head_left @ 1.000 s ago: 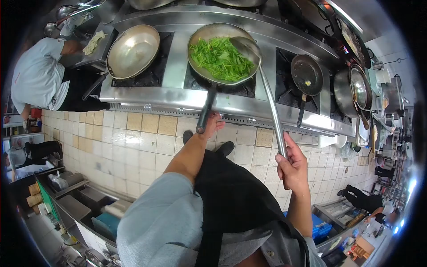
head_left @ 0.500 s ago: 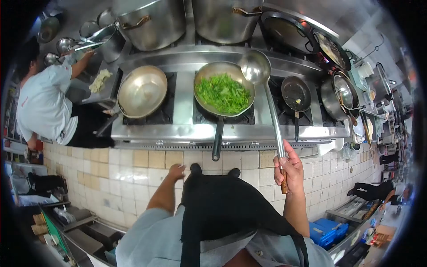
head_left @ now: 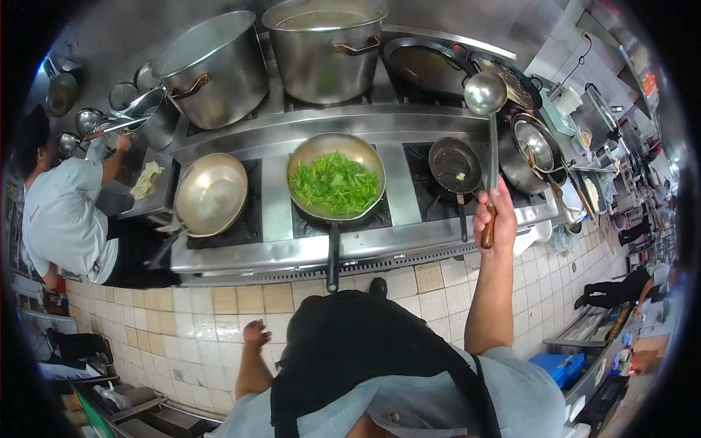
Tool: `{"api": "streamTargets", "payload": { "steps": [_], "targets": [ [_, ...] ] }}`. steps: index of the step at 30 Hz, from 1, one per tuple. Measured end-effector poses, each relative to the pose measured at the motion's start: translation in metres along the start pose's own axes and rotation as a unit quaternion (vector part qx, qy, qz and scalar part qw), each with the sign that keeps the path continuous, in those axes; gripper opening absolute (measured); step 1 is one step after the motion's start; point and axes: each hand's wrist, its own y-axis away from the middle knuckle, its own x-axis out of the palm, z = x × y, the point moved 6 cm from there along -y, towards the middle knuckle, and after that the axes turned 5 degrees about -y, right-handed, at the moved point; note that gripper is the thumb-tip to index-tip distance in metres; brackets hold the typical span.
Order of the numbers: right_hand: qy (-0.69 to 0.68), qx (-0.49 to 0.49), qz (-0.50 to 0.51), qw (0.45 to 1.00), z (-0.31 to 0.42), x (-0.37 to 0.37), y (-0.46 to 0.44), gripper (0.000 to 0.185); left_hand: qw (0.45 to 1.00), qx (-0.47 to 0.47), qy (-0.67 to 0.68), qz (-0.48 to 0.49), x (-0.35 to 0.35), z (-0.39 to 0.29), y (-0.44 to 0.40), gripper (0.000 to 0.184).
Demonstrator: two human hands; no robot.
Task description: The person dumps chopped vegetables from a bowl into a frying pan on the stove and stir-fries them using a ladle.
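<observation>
My right hand is wrapped round the wooden end of a long metal ladle, whose bowl is raised over the back right of the stove. My left hand hangs over the tiled floor, away from the stove, its fingers partly curled and small in view; whether they are closed is unclear. Chopped green leaves lie in the middle pan, its black handle pointing toward me. To its left sits a bare metal pan. A small dark pan with a light scrap in it rests on the right burner.
Two tall stockpots stand behind the burners. A co-worker in a light shirt is at the left end by a counter with a pale cloth. Stacked metal pots are at right, with a blue box low at right.
The ladle has left the greens and risen to the right with my right hand. My left hand has drawn back from beside the pan handle. The view has shifted, showing the stockpots more fully.
</observation>
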Motion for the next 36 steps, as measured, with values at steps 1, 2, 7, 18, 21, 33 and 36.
{"api": "streamTargets", "payload": {
  "steps": [1,2,7,18,21,33,36],
  "targets": [
    [-0.002,-0.015,-0.009,1.0,0.009,-0.006,-0.013,0.039,1.0,0.005,0.019,-0.012,0.012,-0.002,0.007,0.051],
    [-0.018,-0.015,0.009,1.0,0.017,-0.009,-0.025,0.035,0.998,-0.016,0.057,-0.013,0.028,0.002,0.016,0.049],
    [-0.003,-0.014,-0.008,1.0,0.035,-0.039,-0.068,0.037,0.998,-0.019,0.053,0.022,0.103,0.023,0.048,0.045],
    [0.019,0.078,0.06,0.995,0.015,-0.051,-0.134,0.038,0.997,-0.059,0.055,-0.021,0.162,0.048,0.106,0.043],
    [0.034,0.083,0.072,0.993,0.011,-0.051,-0.144,0.049,0.996,-0.055,0.056,-0.048,0.156,0.052,0.121,0.045],
    [0.058,0.103,0.069,0.991,0.002,-0.051,-0.162,0.051,0.992,-0.064,0.087,-0.062,0.151,0.074,0.137,0.044],
    [0.067,0.105,0.069,0.99,0.002,-0.05,-0.164,0.052,0.993,-0.049,0.097,-0.035,0.149,0.08,0.135,0.04]
  ]
}}
